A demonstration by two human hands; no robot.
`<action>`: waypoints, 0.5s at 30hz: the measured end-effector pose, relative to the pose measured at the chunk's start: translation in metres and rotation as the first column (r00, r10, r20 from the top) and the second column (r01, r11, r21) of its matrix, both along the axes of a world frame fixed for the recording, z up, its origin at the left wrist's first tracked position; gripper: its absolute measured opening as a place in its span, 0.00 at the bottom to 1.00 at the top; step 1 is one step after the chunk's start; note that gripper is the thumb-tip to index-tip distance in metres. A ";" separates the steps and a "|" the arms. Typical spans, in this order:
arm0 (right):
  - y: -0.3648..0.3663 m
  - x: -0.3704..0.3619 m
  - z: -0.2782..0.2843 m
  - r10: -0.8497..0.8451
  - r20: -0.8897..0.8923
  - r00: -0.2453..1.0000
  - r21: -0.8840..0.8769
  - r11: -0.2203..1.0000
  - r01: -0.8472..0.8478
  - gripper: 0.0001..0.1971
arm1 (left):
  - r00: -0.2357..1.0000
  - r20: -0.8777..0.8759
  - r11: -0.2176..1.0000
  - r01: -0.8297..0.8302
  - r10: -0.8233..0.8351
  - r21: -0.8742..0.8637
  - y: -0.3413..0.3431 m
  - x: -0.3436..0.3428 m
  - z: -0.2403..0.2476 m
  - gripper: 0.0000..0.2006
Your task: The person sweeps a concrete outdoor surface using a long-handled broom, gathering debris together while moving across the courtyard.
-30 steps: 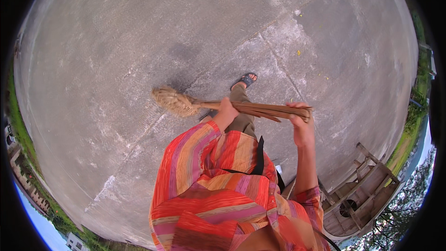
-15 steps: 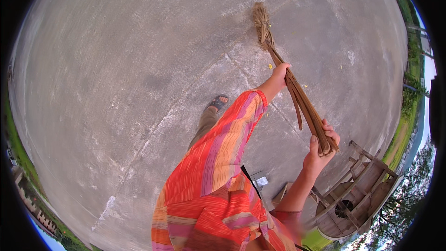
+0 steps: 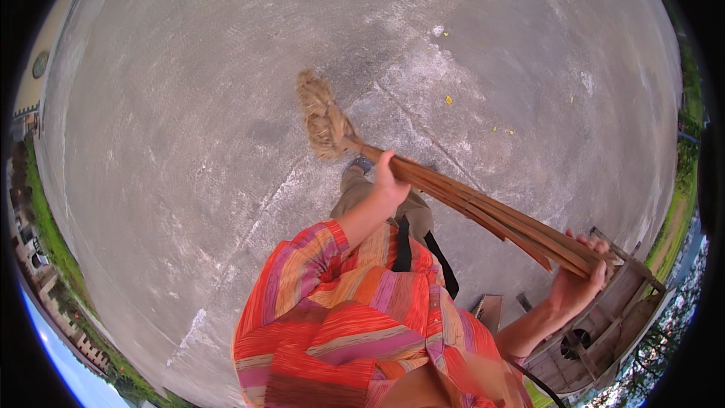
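Note:
A long broom (image 3: 483,208) slants across the view, its handle a bundle of flat brown stalks. My left hand (image 3: 390,181) is closed round the handle just above the head. At the handle's top end, on the right, my right hand (image 3: 583,273) grips the stalks, the fingers curled over them. The bushy straw head (image 3: 321,115) points to the upper left; whether it touches the floor, I cannot tell. A few stalk ends stick out loose below the bundle, near the right hand.
Grey, worn concrete floor (image 3: 211,106) spreads around me, with joint lines and pale patches. Small yellow leaves (image 3: 448,100) lie beyond the handle. A weathered wooden frame (image 3: 615,310) with a round dark opening stands at lower right. My foot (image 3: 362,164) shows beneath the broom.
The broom's head has swung left and nearer to me, and the handle lies flatter across the view. My left hand moved left and closer; my right moved right and slightly down.

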State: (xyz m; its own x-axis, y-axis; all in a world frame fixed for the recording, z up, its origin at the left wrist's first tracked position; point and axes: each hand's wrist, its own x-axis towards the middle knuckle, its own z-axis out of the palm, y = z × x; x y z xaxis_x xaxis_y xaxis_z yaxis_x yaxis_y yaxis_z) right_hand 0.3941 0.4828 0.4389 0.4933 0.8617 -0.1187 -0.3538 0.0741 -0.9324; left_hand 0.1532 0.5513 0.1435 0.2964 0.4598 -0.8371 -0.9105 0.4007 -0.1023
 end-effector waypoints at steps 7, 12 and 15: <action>0.017 -0.017 -0.122 0.001 -0.305 0.952 -0.480 0.864 -0.154 0.13 | 0.831 -0.553 0.872 -0.224 -0.063 -0.435 -0.108 -0.070 -0.125 0.13; 0.004 -0.003 -0.168 0.056 -0.281 0.958 -0.543 0.814 -0.207 0.14 | 0.795 -0.528 0.801 -0.093 -0.298 -0.592 -0.136 -0.066 -0.174 0.11; 0.000 0.044 -0.186 -0.049 -0.180 0.982 -0.509 0.859 -0.050 0.16 | 0.796 -0.499 0.808 -0.020 -0.344 -0.589 -0.114 -0.015 -0.183 0.15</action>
State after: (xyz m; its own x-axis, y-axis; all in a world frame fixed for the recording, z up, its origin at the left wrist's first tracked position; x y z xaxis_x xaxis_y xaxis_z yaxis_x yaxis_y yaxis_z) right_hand 0.4383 0.4825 0.2531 0.4199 0.6555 -0.6277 -0.5191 -0.3939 -0.7586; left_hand 0.1381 0.4376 -0.0395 -0.2804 -0.1308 -0.9509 -0.7943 0.5878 0.1534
